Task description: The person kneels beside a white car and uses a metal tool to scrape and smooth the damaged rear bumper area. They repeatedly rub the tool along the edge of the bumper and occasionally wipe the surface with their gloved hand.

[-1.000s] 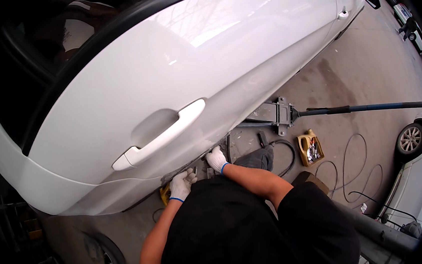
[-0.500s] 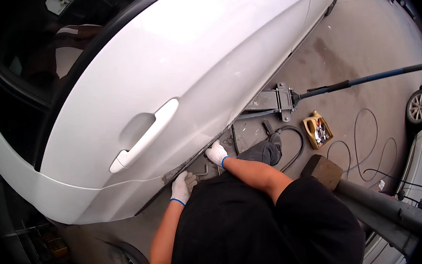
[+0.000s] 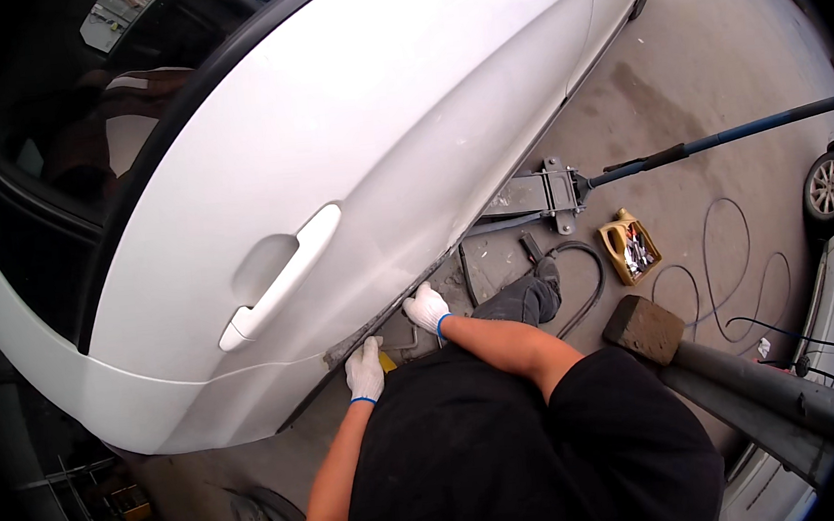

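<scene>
A white car (image 3: 407, 142) fills the upper left, with a scraped, dark sill edge (image 3: 382, 313) below its door. My left hand (image 3: 365, 369), in a white knit glove with a blue cuff, is closed at the rear end of that edge. Farther right along the sill, my gloved right hand (image 3: 427, 309) has its fingers curled at the edge. Both hands' fingertips are partly hidden at the sill. Beside my left hand shows a small yellow piece (image 3: 387, 362), mostly covered. A bent thin metal rod (image 3: 406, 344) lies between the hands.
A floor jack (image 3: 558, 196) with a long blue handle (image 3: 724, 137) reaches under the car. A cut-open yellow jug (image 3: 618, 246) holds small tools. A block (image 3: 647, 328) on a metal beam stands close at my right. Hoses (image 3: 598, 284) loop over the floor.
My left hand has turned and shifted slightly along the sill, and the yellow piece now shows beside it. My right hand stays at the edge. The view has shifted slightly.
</scene>
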A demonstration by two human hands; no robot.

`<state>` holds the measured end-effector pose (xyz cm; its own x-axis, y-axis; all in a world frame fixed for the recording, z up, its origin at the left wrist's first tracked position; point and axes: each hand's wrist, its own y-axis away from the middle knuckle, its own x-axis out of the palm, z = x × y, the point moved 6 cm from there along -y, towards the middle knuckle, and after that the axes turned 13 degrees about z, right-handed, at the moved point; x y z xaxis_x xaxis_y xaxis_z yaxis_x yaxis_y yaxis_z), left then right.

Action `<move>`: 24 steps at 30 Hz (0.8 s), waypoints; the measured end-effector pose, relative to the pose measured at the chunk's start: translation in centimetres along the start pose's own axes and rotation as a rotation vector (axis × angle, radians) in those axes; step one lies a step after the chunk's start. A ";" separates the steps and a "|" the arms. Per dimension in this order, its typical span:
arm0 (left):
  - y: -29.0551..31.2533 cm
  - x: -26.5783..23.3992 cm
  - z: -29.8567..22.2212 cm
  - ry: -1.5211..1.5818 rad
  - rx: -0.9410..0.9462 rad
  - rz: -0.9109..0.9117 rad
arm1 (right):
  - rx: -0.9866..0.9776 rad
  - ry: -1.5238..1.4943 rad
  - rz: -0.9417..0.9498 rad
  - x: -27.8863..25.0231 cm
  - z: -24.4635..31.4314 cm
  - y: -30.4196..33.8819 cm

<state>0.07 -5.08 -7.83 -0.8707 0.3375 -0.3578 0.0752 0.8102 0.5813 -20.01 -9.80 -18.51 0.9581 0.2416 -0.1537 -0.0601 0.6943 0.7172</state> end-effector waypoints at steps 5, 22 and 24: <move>-0.1 0.2 -2.1 -0.110 0.035 0.004 | 0.052 -0.030 -0.023 -0.1 -0.1 -0.6; 0.0 -0.2 -1.4 -0.129 0.009 -0.013 | 0.051 0.015 -0.003 0.0 0.3 -0.3; -0.1 -0.3 -1.0 -0.125 0.014 -0.015 | 0.047 0.022 -0.001 0.1 0.3 -0.2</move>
<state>-0.14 -5.74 -7.04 -0.8043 0.3821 -0.4551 0.0703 0.8216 0.5657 -19.84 -10.14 -18.47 0.9517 0.2564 -0.1689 -0.0458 0.6623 0.7478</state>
